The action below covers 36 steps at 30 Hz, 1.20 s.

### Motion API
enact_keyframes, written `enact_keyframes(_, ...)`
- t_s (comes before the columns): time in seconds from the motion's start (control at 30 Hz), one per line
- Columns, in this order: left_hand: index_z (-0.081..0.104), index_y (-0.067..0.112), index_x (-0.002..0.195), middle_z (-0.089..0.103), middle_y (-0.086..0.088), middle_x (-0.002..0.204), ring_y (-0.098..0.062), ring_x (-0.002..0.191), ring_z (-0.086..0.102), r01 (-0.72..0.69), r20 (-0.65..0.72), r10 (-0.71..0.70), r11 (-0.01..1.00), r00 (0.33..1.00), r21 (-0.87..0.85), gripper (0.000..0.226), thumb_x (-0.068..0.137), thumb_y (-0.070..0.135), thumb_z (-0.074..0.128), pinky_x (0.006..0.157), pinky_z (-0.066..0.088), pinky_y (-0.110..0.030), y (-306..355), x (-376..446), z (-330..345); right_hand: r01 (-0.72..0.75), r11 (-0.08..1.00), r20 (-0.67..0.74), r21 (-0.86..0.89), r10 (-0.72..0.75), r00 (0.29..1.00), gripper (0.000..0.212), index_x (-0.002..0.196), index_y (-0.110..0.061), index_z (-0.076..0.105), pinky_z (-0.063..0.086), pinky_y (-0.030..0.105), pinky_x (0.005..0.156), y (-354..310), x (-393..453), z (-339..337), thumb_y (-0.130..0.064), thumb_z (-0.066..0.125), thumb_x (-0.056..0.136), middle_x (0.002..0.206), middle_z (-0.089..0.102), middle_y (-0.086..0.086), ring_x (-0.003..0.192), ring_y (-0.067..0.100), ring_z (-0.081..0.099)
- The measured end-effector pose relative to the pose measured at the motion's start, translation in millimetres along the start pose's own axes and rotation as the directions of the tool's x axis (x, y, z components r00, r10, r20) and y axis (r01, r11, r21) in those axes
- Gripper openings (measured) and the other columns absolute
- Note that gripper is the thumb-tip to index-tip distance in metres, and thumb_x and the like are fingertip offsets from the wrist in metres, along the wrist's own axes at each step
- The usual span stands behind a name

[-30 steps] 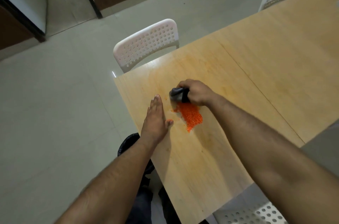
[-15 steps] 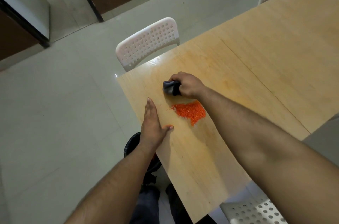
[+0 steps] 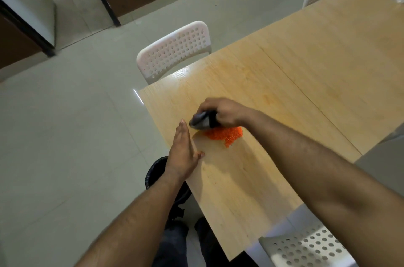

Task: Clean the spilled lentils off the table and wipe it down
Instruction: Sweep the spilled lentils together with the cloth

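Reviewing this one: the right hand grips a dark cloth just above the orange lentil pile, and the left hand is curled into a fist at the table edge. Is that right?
Not quite. In the head view the left hand lies flat with straight fingers at the table edge, not fisted. The rest holds: the right hand grips the dark cloth just above the orange lentil pile.

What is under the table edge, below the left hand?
A dark bin with a black liner sits on the floor below the left hand. The forearm and the table cover most of it; its contents cannot be seen.
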State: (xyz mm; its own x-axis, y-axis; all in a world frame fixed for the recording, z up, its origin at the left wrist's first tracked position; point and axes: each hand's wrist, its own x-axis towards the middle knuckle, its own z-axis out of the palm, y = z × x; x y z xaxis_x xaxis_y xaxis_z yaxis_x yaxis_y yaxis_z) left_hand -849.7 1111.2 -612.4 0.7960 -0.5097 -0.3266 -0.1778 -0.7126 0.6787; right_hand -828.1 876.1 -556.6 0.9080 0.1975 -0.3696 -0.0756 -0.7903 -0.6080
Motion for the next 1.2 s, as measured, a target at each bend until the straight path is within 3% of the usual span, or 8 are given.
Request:
enact_keyframes(0.13,-0.011,0.017,0.168,-0.004,0.002,0.177,-0.017,0.163,-0.004,-0.049,0.075,0.041,0.993,0.996,0.108,0.123,0.089,0.026,0.083,0.131,0.007,-0.033,7.9,5.6,-3.0,-0.200,0.969,-0.224,0.143,0.228,0.948,0.035,0.119,-0.024,0.071,0.045,0.039,0.102,31.0,-24.0,-23.3,-0.026,0.057,0.086,0.121,0.064,0.001,0.114,0.023,0.057)
enact_keyframes(0.23,-0.010,0.019,0.168,-0.004,0.002,0.177,-0.016,0.162,-0.005,-0.063,0.132,0.044,0.987,0.990,0.146,0.126,0.086,0.023,0.086,0.132,0.009,-0.036,11.7,13.1,-5.2,-0.356,0.912,-0.231,0.204,0.398,0.888,0.054,0.117,-0.024,0.070,0.045,0.043,0.102,41.0,-42.3,-22.6,-0.028,0.041,0.072,0.128,0.064,0.007,0.119,0.030,0.054)
enact_keyframes(0.33,-0.010,0.018,0.168,-0.005,0.002,0.177,-0.017,0.162,-0.006,-0.083,0.156,0.055,0.981,0.986,0.178,0.125,0.087,0.023,0.086,0.131,0.006,-0.034,13.5,14.8,-5.6,-0.410,0.855,-0.239,0.318,0.490,0.838,0.033,0.109,-0.035,0.067,0.046,0.047,0.102,49.2,-55.6,-8.4,-0.022,0.050,0.083,0.127,0.064,0.003,0.117,0.029,0.055)
enact_keyframes(0.47,-0.008,0.018,0.168,-0.002,0.001,0.177,-0.018,0.162,-0.004,-0.084,0.143,0.057,0.979,0.988,0.188,0.126,0.086,0.024,0.087,0.129,0.007,-0.033,13.7,14.2,-4.0,-0.415,0.831,-0.246,0.371,0.519,0.819,0.039,0.107,-0.038,0.065,0.047,0.046,0.098,37.1,-61.6,6.5,-0.028,0.044,0.076,0.123,0.061,0.002,0.114,0.029,0.054)
enact_keyframes(0.8,-0.002,0.015,0.169,0.005,-0.003,0.177,-0.019,0.163,0.000,-0.104,0.155,0.080,0.983,0.985,0.153,0.122,0.086,0.023,0.087,0.127,0.008,-0.029,7.5,12.8,-8.5,-0.290,0.814,-0.199,0.504,0.436,0.877,0.039,0.113,-0.026,0.069,0.045,0.042,0.091,-3.4,-66.4,28.8,-0.003,0.047,0.090,0.119,0.065,0.002,0.110,0.026,0.056)
enact_keyframes(0.9,-0.002,0.016,0.169,0.004,-0.001,0.177,-0.018,0.163,0.000,-0.111,0.157,0.086,0.981,0.984,0.157,0.121,0.086,0.023,0.087,0.128,0.008,-0.030,8.0,12.9,-8.7,-0.231,0.745,-0.326,0.626,0.518,0.791,0.019,0.100,-0.026,0.070,0.045,0.037,0.083,5.9,-83.4,15.7,-0.024,0.057,0.087,0.101,0.069,-0.002,0.097,0.022,0.061)
enact_keyframes(1.03,-0.003,0.014,0.168,0.004,-0.001,0.177,-0.018,0.163,-0.001,-0.102,0.162,0.078,0.984,0.984,0.145,0.119,0.088,0.020,0.085,0.129,0.007,-0.032,7.6,16.1,-7.9,-0.292,0.666,-0.415,0.686,0.688,0.596,0.021,0.094,-0.030,0.068,0.043,0.033,0.075,32.6,-106.0,9.1,-0.013,0.055,0.096,0.098,0.067,-0.003,0.099,0.023,0.059)
enact_keyframes(1.2,-0.003,0.015,0.168,0.001,-0.001,0.177,-0.017,0.162,-0.004,-0.106,0.169,0.084,0.987,0.982,0.122,0.118,0.089,0.017,0.084,0.130,0.005,-0.033,5.1,15.8,-7.2,-0.406,0.627,-0.382,0.665,0.752,0.537,0.033,0.104,-0.030,0.064,0.041,0.035,0.078,27.3,-113.6,52.3,-0.012,0.042,0.087,0.112,0.065,0.007,0.105,0.028,0.058)
